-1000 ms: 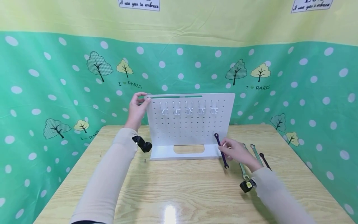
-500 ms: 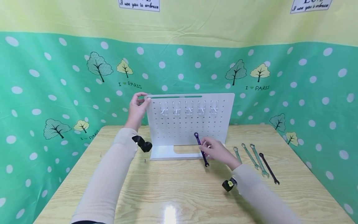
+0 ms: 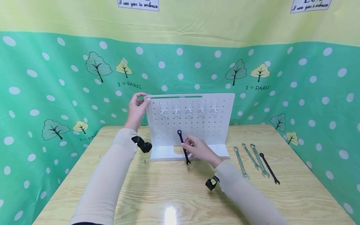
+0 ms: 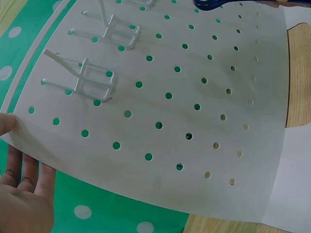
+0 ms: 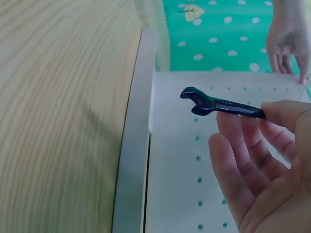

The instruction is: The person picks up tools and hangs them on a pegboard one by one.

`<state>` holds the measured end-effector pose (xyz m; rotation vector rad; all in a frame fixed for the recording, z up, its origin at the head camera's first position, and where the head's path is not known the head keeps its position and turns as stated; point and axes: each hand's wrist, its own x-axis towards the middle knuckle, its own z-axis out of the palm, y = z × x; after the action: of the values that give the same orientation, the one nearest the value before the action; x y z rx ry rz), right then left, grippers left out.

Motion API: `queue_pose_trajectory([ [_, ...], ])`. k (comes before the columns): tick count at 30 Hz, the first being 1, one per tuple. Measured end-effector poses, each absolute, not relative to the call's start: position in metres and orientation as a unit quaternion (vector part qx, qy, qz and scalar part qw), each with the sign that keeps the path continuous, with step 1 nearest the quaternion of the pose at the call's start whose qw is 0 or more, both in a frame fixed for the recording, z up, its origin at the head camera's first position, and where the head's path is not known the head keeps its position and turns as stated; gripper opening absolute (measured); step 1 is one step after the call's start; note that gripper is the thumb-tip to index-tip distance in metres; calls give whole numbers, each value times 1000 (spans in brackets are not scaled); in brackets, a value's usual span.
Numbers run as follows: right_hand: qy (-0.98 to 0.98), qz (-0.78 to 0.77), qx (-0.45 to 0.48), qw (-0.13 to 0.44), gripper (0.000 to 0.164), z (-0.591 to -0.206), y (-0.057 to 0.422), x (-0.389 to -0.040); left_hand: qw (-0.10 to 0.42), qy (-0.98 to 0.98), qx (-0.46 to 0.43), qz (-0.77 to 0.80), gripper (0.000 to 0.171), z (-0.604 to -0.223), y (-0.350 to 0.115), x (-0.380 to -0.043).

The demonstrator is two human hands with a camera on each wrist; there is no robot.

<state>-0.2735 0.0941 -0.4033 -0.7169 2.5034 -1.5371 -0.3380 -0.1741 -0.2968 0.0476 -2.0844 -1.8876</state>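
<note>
A white pegboard (image 3: pixel 166 128) stands upright on its base, with a row of several white wire hooks (image 3: pixel 189 111) along its upper part. My left hand (image 3: pixel 135 111) grips the board's top left corner; the left wrist view shows the thumb (image 4: pixel 6 124) in front and the other fingers behind the edge. In my right hand (image 3: pixel 200 150), a dark purple combination wrench (image 3: pixel 182 140) is pinched between thumb and fingers, ring end up, open end (image 5: pixel 198 101) down. It is held in front of the board's lower middle, below the hooks.
Several more wrenches lie on the wooden table (image 3: pixel 157 193) to the right: green ones (image 3: pixel 260 160) and a dark one (image 3: pixel 270 168). The board's base (image 3: pixel 161 153) has a cutout at its middle. A green dotted curtain (image 3: pixel 180 68) hangs behind.
My right hand has carried the purple wrench leftward across the front of the board, from its right side to near the middle. The left hand has stayed on the corner.
</note>
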Motion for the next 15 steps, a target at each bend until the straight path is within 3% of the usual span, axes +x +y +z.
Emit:
queue_pose_trajectory([
  [15, 808, -534, -248, 24, 11, -384, 44, -274, 158, -728, 10, -667, 29, -298, -176, -339],
])
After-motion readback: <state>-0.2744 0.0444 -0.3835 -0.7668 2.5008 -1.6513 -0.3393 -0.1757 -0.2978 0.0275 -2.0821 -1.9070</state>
